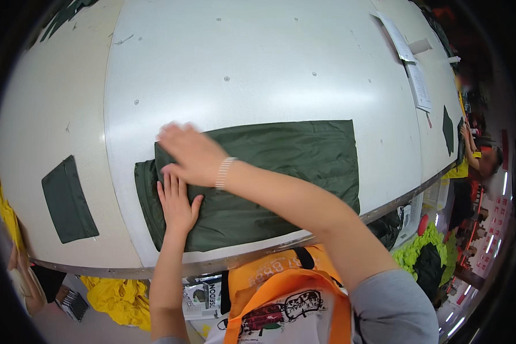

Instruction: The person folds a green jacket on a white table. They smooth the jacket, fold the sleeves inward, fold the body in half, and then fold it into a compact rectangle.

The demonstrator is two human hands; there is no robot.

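A dark green folded garment [281, 172] lies on the pale table in front of me, its fabric slightly creased. My left hand [179, 206] rests flat on its left part, with the fingers stretched away from me and the thumb apart. Crossing over from the right, my right hand [194, 153] lies at the garment's far left corner, its fingers outstretched and smeared by motion. It overlaps the left hand's fingertips in this view. Neither hand grips anything that shows. Along the left side, a narrow folded strip of the same fabric sticks out past the upper layer.
A smaller dark green piece [69, 200] lies on the table to the left. Paper sheets [417, 86] lie at the far right. Yellow fabric [117, 298] is heaped below the table's near edge, bright green fabric [436, 246] at right. Another person [487, 160] stands at the right edge.
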